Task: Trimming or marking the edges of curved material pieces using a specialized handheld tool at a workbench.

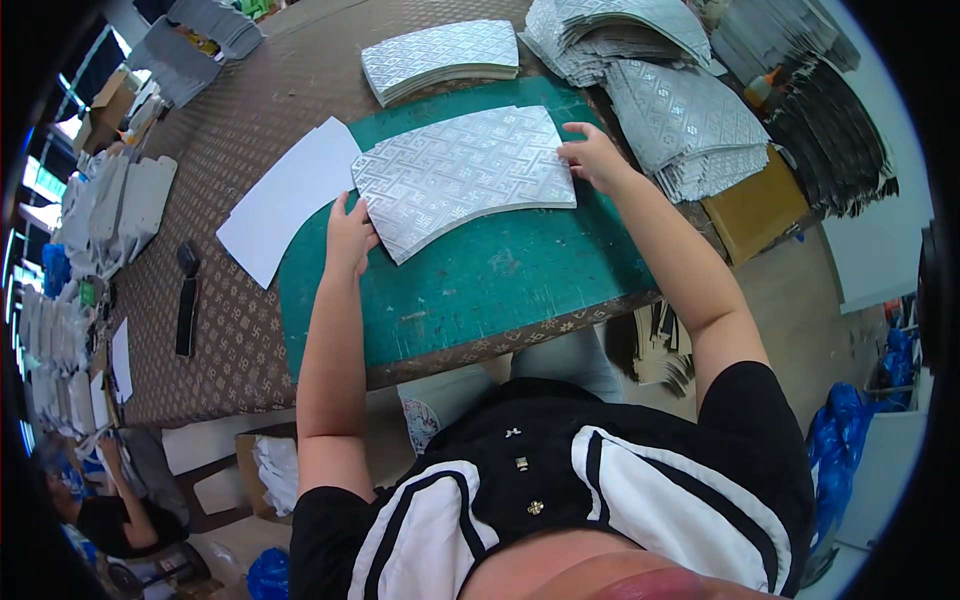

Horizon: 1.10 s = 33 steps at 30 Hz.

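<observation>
A curved, fan-shaped stack of silver-white patterned sheets [465, 165] lies on a green cutting mat [500, 262], held between my two hands. My left hand [350, 238] has its fingers against the stack's left end, with the thumb pointing up and away. At the right end, my right hand [594, 160] touches the edge with its fingertips, its index finger raised. How far the fingers reach under the sheets is hidden. Plain white curved sheets [290, 205] lie left of the stack, partly over the mat's edge.
Another patterned stack [440, 55] sits behind the mat. More patterned sheets [680, 115] pile up at the right, near a cardboard box [757, 205] and dark curved pieces [825, 135]. A black strip-like tool [187, 300] lies on the brown patterned table cover [240, 355]. Another person [125, 510] is at lower left.
</observation>
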Tool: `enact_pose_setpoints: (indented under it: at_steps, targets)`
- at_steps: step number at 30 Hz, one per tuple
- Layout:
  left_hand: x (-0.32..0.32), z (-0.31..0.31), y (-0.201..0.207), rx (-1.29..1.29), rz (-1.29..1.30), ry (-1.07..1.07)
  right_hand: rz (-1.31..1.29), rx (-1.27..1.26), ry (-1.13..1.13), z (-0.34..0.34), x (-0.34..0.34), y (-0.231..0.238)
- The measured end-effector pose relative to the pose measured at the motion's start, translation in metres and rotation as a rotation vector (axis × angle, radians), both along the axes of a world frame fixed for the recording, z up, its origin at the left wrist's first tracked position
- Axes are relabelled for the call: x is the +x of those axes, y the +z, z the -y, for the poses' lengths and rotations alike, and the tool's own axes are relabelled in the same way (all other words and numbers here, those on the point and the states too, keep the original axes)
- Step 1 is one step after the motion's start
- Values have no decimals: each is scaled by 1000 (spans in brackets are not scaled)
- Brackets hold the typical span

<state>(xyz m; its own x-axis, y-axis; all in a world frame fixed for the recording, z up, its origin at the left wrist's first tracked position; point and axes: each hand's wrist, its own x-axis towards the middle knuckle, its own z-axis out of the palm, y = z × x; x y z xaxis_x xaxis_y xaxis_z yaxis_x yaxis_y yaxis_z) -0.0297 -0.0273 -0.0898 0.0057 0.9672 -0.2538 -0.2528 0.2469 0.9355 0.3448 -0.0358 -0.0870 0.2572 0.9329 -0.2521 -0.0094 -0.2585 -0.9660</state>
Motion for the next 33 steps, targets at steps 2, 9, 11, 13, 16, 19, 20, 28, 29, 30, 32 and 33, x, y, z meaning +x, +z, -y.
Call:
enact_pose_setpoints:
  at_steps: [2, 9, 11, 13, 16, 19, 20, 28, 29, 30, 32, 33]
  targets:
    - [-2, 3, -2, -28, -46, 20, 59, 6, 50, -5, -1, -2]
    - [-12, -12, -4, 103, -550, -214, 451, 245, 69, -1, -5, -14]
    - [-2, -9, 4, 95, -415, -204, 433, 218, 81, 1, 3, -12]
    - [-10, -13, 0, 82, -454, -193, 422, 196, 87, -2, 1, -10]
    - [-13, -12, -7, 76, -511, -203, 381, 224, 94, -4, 0, -12]
    - [-6, -6, 6, 75, -599, -198, 418, 192, 103, -2, 3, -14]
    - [-5, -5, 11, 65, -601, -201, 440, 185, 111, -1, 3, -14]
    - [-23, -48, 8, 367, -1457, -281, 1054, 412, 146, 23, -8, 6]
    - [-17, -57, 8, 435, -1398, -250, 1052, 417, 162, 25, -13, 9]
    - [-18, -70, 3, 643, -1490, -190, 1064, 521, 277, 26, -26, 14]
    - [-9, -92, -2, 832, -1585, -152, 1077, 723, 504, 29, -53, 20]
    - [-1, -100, 0, 813, -1592, -176, 1074, 733, 525, 29, -68, 19]
